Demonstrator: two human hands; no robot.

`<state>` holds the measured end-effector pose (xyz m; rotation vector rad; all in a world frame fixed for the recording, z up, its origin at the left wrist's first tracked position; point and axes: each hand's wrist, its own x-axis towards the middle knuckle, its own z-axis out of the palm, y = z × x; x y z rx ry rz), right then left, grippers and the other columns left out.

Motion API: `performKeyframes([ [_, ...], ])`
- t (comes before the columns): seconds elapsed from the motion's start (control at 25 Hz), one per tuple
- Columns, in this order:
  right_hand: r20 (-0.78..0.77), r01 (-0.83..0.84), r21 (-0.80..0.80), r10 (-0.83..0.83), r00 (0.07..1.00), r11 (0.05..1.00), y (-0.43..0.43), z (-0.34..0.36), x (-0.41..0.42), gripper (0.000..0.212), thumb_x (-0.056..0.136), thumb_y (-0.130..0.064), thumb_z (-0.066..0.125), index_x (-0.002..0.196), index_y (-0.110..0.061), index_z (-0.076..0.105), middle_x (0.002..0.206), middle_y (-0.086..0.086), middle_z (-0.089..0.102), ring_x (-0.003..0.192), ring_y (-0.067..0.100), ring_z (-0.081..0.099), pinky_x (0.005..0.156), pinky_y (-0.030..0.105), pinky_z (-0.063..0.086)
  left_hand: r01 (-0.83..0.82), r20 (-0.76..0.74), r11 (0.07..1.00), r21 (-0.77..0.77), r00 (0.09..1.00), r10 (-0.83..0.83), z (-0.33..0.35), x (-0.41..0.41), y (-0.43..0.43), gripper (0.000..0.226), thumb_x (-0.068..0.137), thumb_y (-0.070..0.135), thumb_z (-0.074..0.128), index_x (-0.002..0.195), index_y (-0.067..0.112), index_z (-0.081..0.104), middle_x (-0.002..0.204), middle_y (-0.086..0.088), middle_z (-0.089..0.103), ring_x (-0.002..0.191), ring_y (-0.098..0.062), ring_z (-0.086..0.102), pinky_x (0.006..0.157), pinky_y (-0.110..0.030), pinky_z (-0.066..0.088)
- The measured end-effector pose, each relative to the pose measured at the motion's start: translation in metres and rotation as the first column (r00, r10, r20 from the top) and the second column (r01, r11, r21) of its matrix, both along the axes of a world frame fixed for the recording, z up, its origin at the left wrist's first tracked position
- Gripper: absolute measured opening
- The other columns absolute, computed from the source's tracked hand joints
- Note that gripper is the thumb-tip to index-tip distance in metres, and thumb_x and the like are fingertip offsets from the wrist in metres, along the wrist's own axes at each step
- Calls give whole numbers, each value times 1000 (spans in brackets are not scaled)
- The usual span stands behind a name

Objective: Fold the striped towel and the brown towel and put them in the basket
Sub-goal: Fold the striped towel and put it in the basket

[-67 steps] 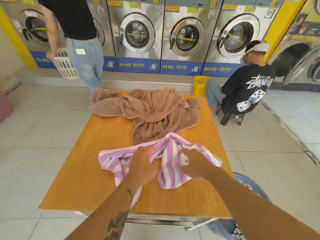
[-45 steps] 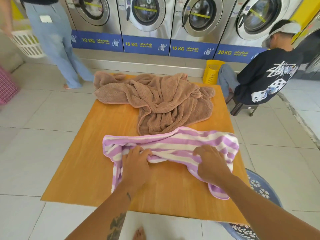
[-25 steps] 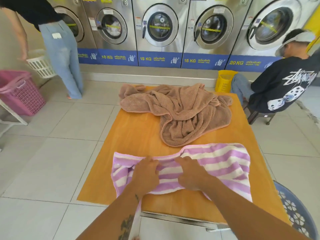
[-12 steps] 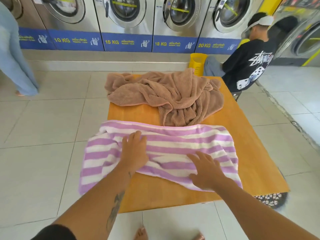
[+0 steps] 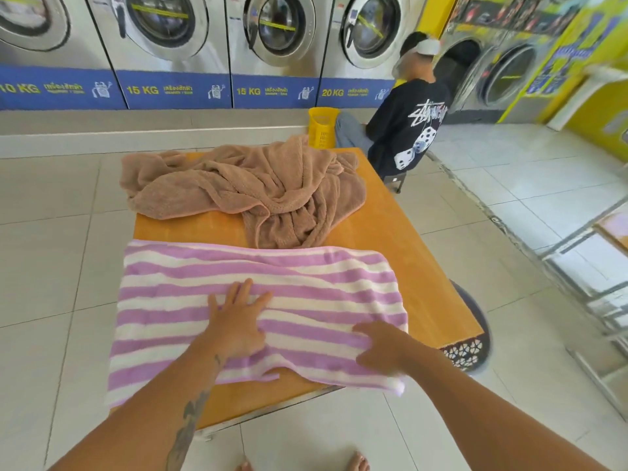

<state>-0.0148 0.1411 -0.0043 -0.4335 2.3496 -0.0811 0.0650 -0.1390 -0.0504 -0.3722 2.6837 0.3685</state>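
Stripes run side to side across the striped towel (image 5: 258, 311), and that is the line your next fold turns on: the towel's long axis lies left to right in front of you, spread flat over the near part of the desk (image 5: 418, 266), with its left end hanging past the desk's left edge and its near edge partly hanging over the desk's near edge.

Your left hand (image 5: 238, 321) rests palm down near the towel's middle, fingers spread apart, clamped on nothing. Your right hand (image 5: 382, 348) lies on the cloth toward the near right corner; its fingers look loosely extended, but blur keeps you from telling whether it pinches the fabric.

Judging from this layout, you would fold end to end along that long axis. Your right hand is the nearer one to the right end; the left end lies well away from your left hand, out past the desk's edge.

Beyond the striped towel, touching its far edge, the brown towel (image 5: 244, 192) lies crumpled, not yet folded. What looks like the basket (image 5: 470, 351) stands on the floor by the desk's near right corner, on your right-hand side.
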Motion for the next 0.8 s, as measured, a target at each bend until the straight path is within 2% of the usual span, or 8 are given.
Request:
performKeyframes([
  [0.12,-122,-30,-128,15,992,991,10,10,-21,57,89,-18,52,143,-30,44,143,-1,46,129,24,45,100,29,41,-129,-178,991,-24,976,122,16,-4,32,72,81,22,54,149,29,32,162,-4,11,148,-27,12,118,-52,14],
  [0.24,-211,-117,-124,89,974,985,27,10,-53,57,84,-15,49,139,-33,47,138,-1,46,131,26,40,104,35,39,-174,-441,982,76,877,189,15,1,84,50,75,21,48,123,24,59,128,0,47,118,-28,48,97,-44,37],
  [0.36,-194,-192,-147,162,968,970,35,2,-76,61,82,-17,53,140,-33,45,141,-3,42,133,26,35,105,36,38,-379,-572,919,107,733,369,6,7,121,28,74,14,52,98,22,65,100,2,53,94,-26,54,81,-42,41],
  [0.44,-210,-317,-170,280,937,933,37,-5,-88,63,82,-21,55,142,-34,42,144,-5,39,137,25,33,109,35,36,-625,-585,765,155,566,581,7,18,140,22,76,10,55,94,20,63,95,0,51,88,-26,51,77,-39,40],
  [0.52,-177,-388,-205,356,918,899,33,-7,-97,65,82,-21,55,144,-33,40,148,-2,36,139,24,32,108,35,39,-776,-566,581,246,372,736,7,35,152,21,79,5,58,96,17,64,92,0,48,85,-28,51,74,-38,42],
  [0.64,-124,-477,-207,461,879,854,13,1,-104,68,86,-18,54,150,-30,35,151,0,32,136,26,32,105,35,42,-864,-514,381,328,176,840,10,63,164,25,81,6,58,104,14,65,94,-8,55,86,-36,56,71,-42,48],
  [0.72,-187,-583,-202,553,812,787,-11,11,-109,66,87,-17,53,149,-28,35,150,2,35,134,28,35,105,37,42,-887,-363,183,425,18,932,21,72,169,28,89,13,52,115,17,61,103,-6,60,91,-32,58,73,-37,45],
  [0.8,-231,-639,-220,597,768,737,-39,23,-110,62,86,-13,51,146,-26,40,146,4,39,133,28,37,102,38,44,-861,-233,53,506,-77,969,28,76,168,32,94,18,45,124,20,55,94,0,62,87,-28,59,72,-34,47],
])
